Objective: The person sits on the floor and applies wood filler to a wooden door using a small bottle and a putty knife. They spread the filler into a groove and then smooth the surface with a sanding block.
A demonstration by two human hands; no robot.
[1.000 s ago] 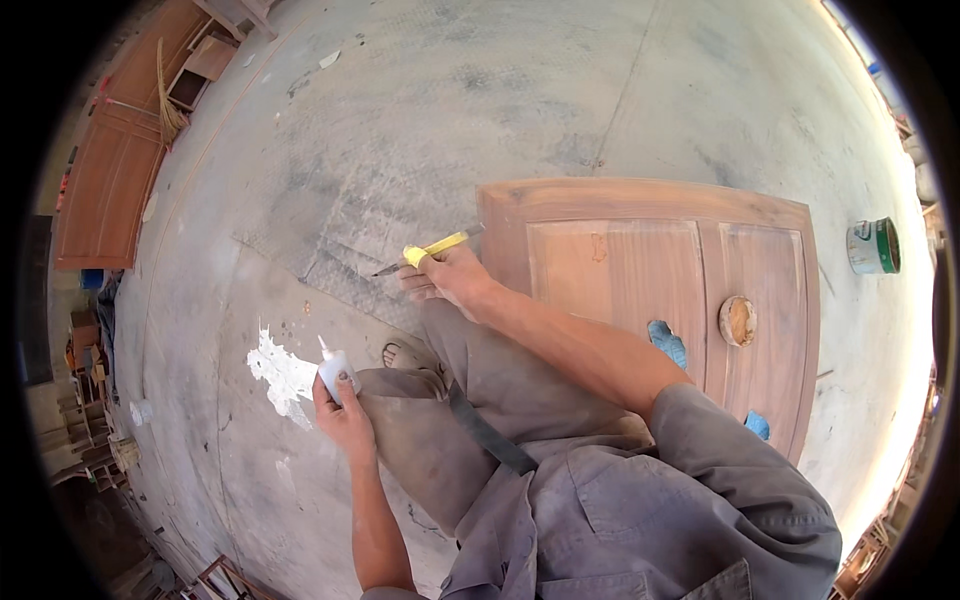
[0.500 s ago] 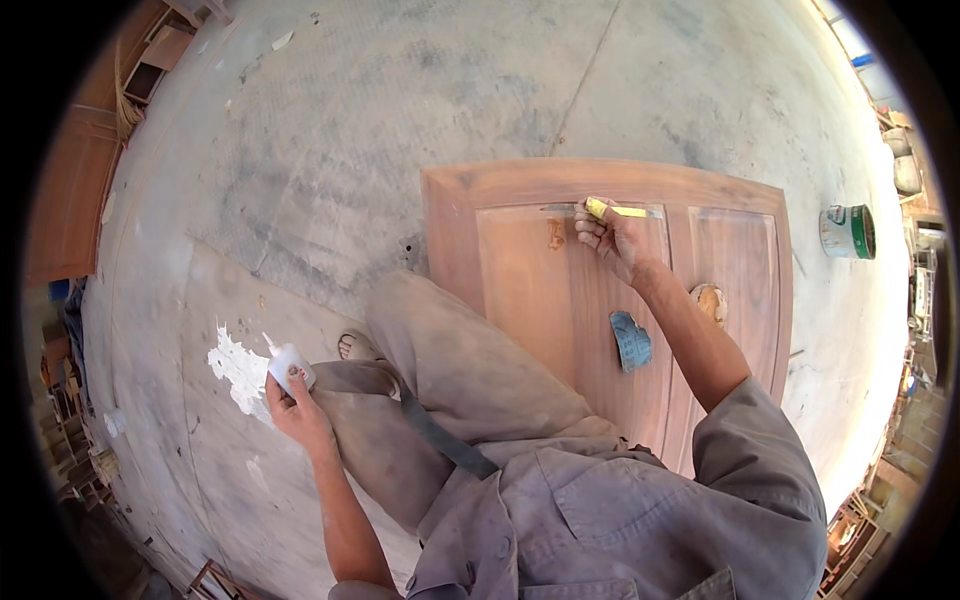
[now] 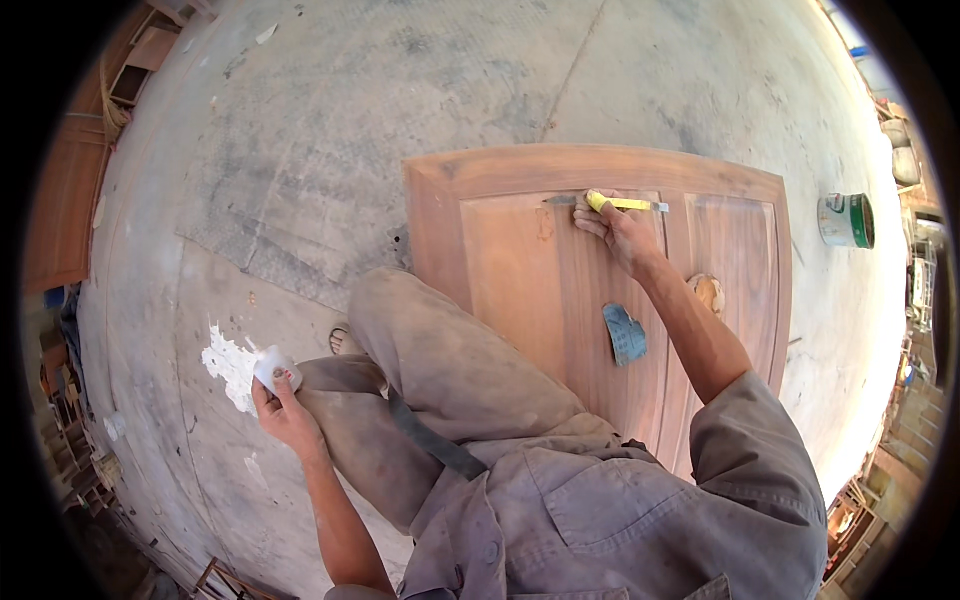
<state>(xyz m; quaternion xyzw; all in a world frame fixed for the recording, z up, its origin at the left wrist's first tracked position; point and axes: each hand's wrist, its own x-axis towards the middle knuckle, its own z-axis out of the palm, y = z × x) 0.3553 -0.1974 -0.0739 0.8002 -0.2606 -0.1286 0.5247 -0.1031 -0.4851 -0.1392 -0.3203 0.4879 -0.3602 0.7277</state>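
Note:
My right hand (image 3: 618, 232) is closed around a yellow utility knife (image 3: 630, 204). Its dark blade (image 3: 560, 200) points left and lies close to the top groove of a brown wooden panel door (image 3: 515, 300); whether it touches the wood I cannot tell. My left hand (image 3: 287, 415) grips a small white squeeze bottle (image 3: 279, 368) with a thin nozzle, held beside my knee, above a white splash on the floor. A worn blue piece of sandpaper (image 3: 625, 336) lies on the door below my right hand. Near my right forearm rests a round, pale-and-brown object (image 3: 708, 294).
A white and green can (image 3: 847, 220) is on the concrete floor (image 3: 330, 130), right of the door. The white splash (image 3: 230, 365) marks the floor at left. Reddish wooden panels (image 3: 65, 200) stand along the far left edge. My bent legs (image 3: 450, 350) border the door.
The view has shifted slightly, moving most things a little left or up in the picture. Both hands keep their holds, and the knife stays near the same groove, its blade tilted slightly differently.

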